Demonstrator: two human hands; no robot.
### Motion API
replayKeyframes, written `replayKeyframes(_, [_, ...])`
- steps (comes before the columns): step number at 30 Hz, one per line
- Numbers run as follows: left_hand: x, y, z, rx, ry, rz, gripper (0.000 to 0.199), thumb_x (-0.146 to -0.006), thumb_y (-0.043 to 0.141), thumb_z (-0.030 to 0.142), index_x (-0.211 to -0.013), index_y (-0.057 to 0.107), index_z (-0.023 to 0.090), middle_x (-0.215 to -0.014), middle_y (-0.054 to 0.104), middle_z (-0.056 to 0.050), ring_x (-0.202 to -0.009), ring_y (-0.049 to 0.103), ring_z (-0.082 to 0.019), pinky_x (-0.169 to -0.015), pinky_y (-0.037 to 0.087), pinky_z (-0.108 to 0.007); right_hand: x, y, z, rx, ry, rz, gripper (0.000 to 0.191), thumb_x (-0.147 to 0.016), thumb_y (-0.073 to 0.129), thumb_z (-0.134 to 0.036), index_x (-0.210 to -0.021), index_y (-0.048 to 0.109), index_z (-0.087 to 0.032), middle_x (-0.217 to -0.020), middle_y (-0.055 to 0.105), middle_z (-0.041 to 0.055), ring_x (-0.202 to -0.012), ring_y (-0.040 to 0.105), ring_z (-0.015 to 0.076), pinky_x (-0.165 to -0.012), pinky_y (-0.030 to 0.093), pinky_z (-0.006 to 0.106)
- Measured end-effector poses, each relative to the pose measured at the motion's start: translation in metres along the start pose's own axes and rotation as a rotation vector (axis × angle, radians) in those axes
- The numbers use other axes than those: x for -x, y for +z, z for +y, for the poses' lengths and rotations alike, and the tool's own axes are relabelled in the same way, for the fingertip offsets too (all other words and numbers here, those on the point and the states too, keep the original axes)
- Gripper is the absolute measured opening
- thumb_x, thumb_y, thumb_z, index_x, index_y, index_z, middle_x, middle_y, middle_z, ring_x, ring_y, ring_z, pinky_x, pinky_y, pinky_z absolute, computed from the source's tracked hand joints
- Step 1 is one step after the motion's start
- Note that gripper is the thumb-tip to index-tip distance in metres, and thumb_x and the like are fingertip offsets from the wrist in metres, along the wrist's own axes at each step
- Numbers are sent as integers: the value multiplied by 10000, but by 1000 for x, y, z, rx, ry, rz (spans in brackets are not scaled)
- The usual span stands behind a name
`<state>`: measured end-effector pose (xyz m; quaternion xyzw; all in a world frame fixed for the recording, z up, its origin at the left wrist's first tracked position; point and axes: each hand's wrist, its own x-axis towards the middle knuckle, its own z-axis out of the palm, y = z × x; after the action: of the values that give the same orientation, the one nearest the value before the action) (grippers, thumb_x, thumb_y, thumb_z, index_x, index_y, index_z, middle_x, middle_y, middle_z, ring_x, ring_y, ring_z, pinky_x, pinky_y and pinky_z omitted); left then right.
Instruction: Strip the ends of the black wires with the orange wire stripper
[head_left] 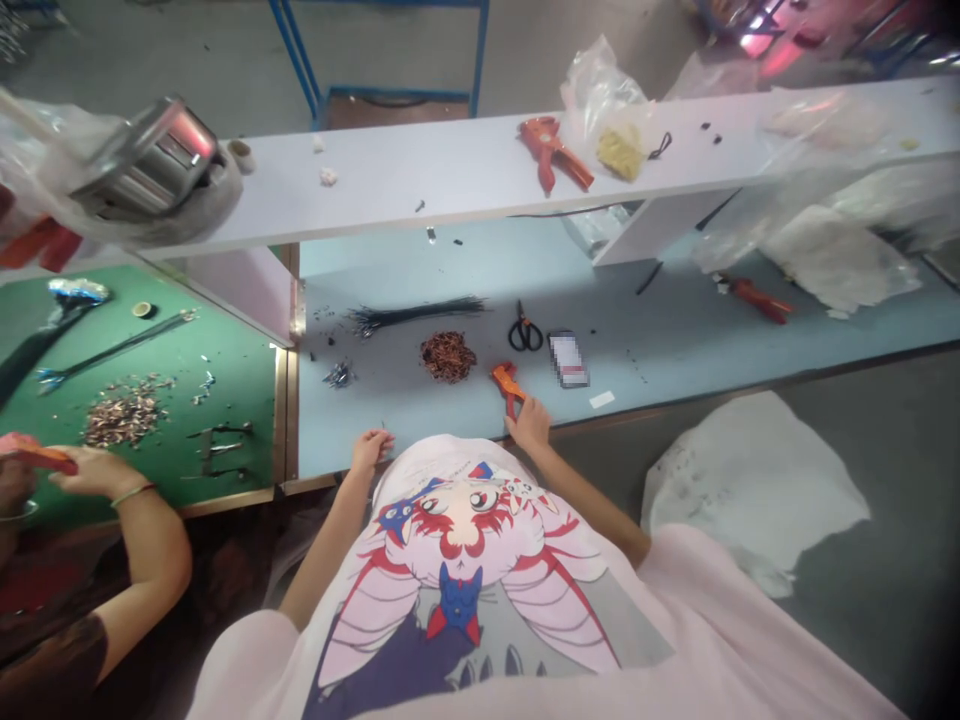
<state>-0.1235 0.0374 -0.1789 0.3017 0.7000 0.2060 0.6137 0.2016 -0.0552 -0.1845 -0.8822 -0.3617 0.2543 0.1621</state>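
Note:
My right hand (530, 424) is closed round the handles of an orange and red wire stripper (507, 380) at the front of the blue table. Its head points away from me, toward a heap of small copper-brown pieces (448, 357). My left hand (371, 449) is at the table's front edge, its fingers pinched together. A tiny dark tip shows above those fingers, too small to name. Farther back lies a bundle of dark thin wires (420, 312). A little pile of silvery bits (339, 374) sits to the left of the copper-brown heap.
Black-handled scissors (525, 330) and a phone (568, 359) lie right of the heap. A white shelf (390, 200) crosses above, bearing another wire stripper (553, 155) and plastic bags (607, 90). At left, a co-worker's hand (94, 470) holds an orange tool over a green table (247, 385).

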Motion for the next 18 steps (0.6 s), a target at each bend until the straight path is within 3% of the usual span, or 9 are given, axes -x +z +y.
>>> replayKeyframes(5, [25,21,41,140,129,-100,298,-632,711,295,-846,548,166,-838,708,-62,-659,640,-103,-509,407,-159,-23,-23,-21,-227,60,-133,536,-532,682,-203,-1046,544,-144,-1116,563,195,-1161,457,389,-942,379,495])
replayKeyframes(9, [63,28,77,261,249,-176,366,-613,729,368,-882,584,168,-902,709,-70,-718,645,-110,-544,422,-167,-20,-39,-48,-503,-32,-378,311,-641,466,-270,-907,591,-166,-924,653,117,-946,617,292,-761,510,429])
replayKeyframes(12, [94,28,95,357,342,-231,373,-600,751,382,-877,622,168,-887,704,-54,-689,626,-94,-537,415,-167,-4,-45,-72,-665,-126,-529,438,-599,376,-227,-983,586,-195,-1007,666,82,-944,639,241,-741,532,400])
replayKeyframes(15, [116,29,106,441,439,-248,336,-589,774,362,-828,646,163,-801,691,-29,-622,590,-70,-510,395,-163,16,-54,-96,-937,-233,-708,600,-516,411,-171,-1091,564,-242,-1114,641,41,-1036,603,227,-825,508,398])
replayKeyframes(18, [132,28,114,472,507,-236,314,-618,765,368,-826,657,159,-749,680,-24,-581,571,-63,-500,387,-169,37,-71,-119,-1164,-371,-872,662,-483,461,-98,-1117,586,-240,-1102,634,36,-1074,558,226,-898,455,377])
